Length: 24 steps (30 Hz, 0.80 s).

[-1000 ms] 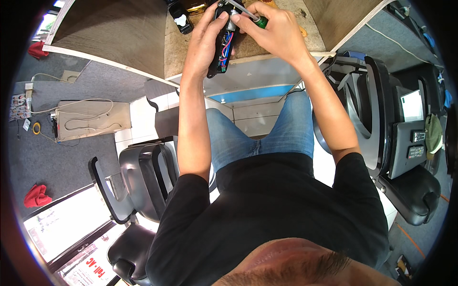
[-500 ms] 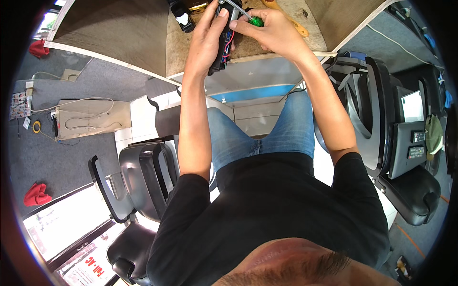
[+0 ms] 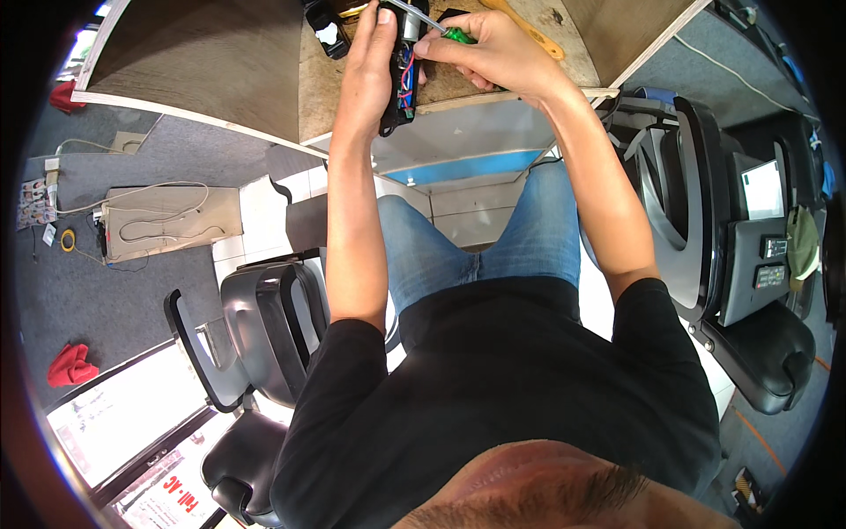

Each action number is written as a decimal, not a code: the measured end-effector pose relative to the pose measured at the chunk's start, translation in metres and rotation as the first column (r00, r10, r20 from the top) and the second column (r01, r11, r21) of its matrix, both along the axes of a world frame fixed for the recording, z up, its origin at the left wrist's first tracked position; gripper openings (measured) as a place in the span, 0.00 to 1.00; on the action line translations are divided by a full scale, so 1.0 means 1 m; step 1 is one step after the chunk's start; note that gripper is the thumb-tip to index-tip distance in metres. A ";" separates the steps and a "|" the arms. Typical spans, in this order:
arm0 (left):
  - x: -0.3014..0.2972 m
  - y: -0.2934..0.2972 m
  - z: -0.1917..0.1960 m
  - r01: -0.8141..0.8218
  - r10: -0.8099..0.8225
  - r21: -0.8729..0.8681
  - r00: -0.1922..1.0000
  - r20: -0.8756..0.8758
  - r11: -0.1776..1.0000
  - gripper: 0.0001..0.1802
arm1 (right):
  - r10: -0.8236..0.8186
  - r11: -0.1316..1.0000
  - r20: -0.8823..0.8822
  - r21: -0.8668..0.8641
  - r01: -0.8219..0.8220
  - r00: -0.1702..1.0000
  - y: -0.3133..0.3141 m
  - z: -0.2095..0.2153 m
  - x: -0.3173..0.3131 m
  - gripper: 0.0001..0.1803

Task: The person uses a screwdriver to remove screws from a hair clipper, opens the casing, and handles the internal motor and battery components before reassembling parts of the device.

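In the head view, seen from above, the person's left hand (image 3: 363,88) has its grip around a slim black device (image 3: 407,86), opened to show red and blue wires, its near end over the front edge of a wooden worktop (image 3: 577,66). The right hand (image 3: 511,55) pinches a green-handled screwdriver (image 3: 458,35), its shaft slanting over the device's far end. A yellow handle (image 3: 536,35) lies beyond the right hand; a black object (image 3: 326,33) lies left of the left hand.
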<state>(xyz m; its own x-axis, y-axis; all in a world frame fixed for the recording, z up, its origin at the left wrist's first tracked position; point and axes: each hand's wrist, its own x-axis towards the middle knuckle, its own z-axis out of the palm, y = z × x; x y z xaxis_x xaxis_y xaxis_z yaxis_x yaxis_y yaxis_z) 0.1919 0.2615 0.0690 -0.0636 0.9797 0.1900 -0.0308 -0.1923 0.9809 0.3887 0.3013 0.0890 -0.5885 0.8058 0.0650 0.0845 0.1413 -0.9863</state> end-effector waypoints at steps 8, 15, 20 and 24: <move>-0.011 0.005 -0.006 -0.060 0.084 -0.165 0.986 0.146 0.985 0.27 | -0.026 0.924 -0.136 0.374 0.075 0.990 0.007 -0.027 -0.007 0.15; -0.006 0.004 -0.004 -0.050 0.061 -0.098 0.991 0.119 0.994 0.24 | -0.218 0.840 0.015 0.512 0.180 0.976 -0.006 -0.021 -0.013 0.15; -0.007 0.004 -0.004 -0.047 0.060 -0.107 0.992 0.114 0.993 0.23 | -0.236 0.821 0.040 0.542 0.178 0.971 -0.012 -0.016 -0.011 0.15; -0.008 0.005 -0.005 -0.056 0.073 -0.111 0.985 0.154 0.992 0.22 | -0.248 0.847 0.082 0.502 0.175 0.965 -0.015 -0.011 -0.011 0.15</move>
